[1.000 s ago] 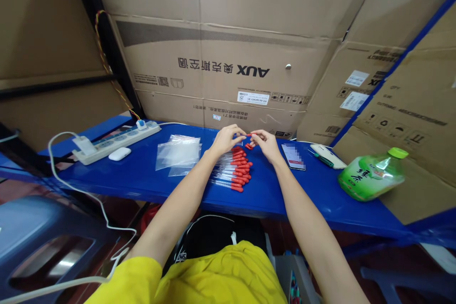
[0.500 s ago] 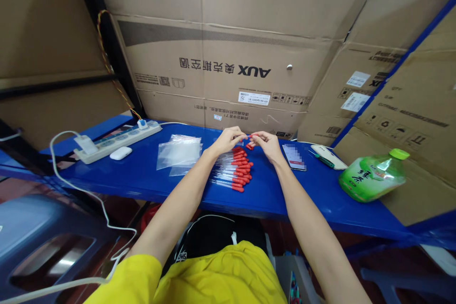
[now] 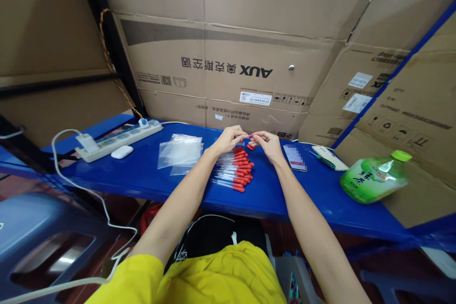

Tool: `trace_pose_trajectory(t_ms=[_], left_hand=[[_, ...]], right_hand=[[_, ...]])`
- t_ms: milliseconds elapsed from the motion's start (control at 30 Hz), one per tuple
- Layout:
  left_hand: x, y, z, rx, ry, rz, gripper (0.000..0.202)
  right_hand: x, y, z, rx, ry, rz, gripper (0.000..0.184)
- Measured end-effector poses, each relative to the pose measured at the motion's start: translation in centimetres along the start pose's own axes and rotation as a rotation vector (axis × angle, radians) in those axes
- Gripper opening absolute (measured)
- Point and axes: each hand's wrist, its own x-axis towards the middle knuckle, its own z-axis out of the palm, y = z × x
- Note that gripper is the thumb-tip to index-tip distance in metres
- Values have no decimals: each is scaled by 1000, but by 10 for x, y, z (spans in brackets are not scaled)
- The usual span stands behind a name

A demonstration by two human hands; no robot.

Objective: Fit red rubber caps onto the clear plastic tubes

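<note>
My left hand and my right hand meet above the back of the blue table, fingertips almost touching. Both are closed in a pinch on a small dropper, its red bulb showing between them; its tube is mostly hidden. Another red bulb is just below my right fingers. In front of my hands lies a pile of glass droppers with red rubber bulbs pointing right and clear tubes pointing left, partly behind my left forearm. Left of that forearm lie clear plastic bags, loosely stacked.
On the blue table, a phone, a green-handled tool and a green drink bottle lie to the right. A power strip and white earbud case are on the left. Cardboard walls the back.
The view has shifted very slightly. Both hands keep their pinch in nearly the same place, and the pile and bags lie as before.
</note>
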Motion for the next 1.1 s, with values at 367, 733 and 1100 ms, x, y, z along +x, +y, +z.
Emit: trace_pose_trajectory(t_ms=[367, 733, 1100], left_hand=[[0, -2, 0, -38, 40, -166, 37], [1, -1, -1, -158, 52, -197, 40], [1, -1, -1, -267, -12, -243, 44]], right_hand=[[1, -3, -3, -6, 55, -43, 49], [0, -5, -4, 25, 44, -20, 51], [-1, -5, 2, 31, 76, -24, 52]])
